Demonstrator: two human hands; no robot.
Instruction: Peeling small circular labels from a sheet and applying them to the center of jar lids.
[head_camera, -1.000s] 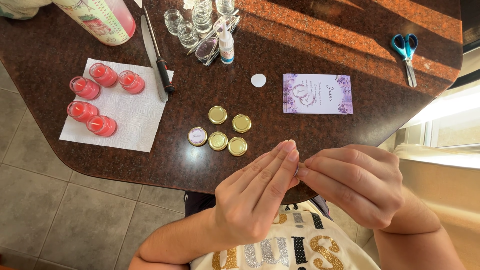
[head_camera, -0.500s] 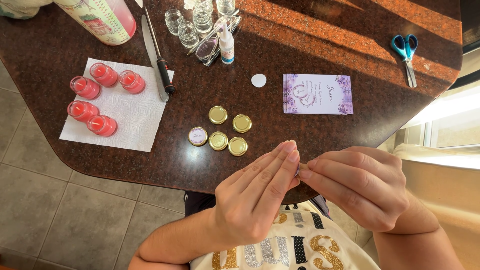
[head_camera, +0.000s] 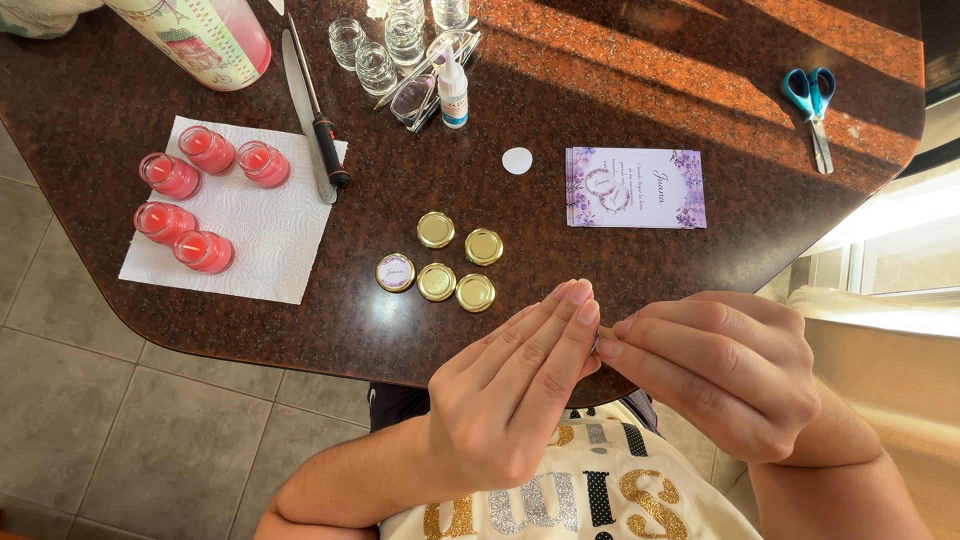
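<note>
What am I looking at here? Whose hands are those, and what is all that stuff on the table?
A person wears a camera on the head, so you look down at that person's own hands. The left hand and right hand meet fingertip to fingertip, pinching something too small to make out. On the dark stone table lie five gold lids, five little jars of pink wax on a paper towel, a knife, blue scissors, a purple card and a small glue bottle.
</note>
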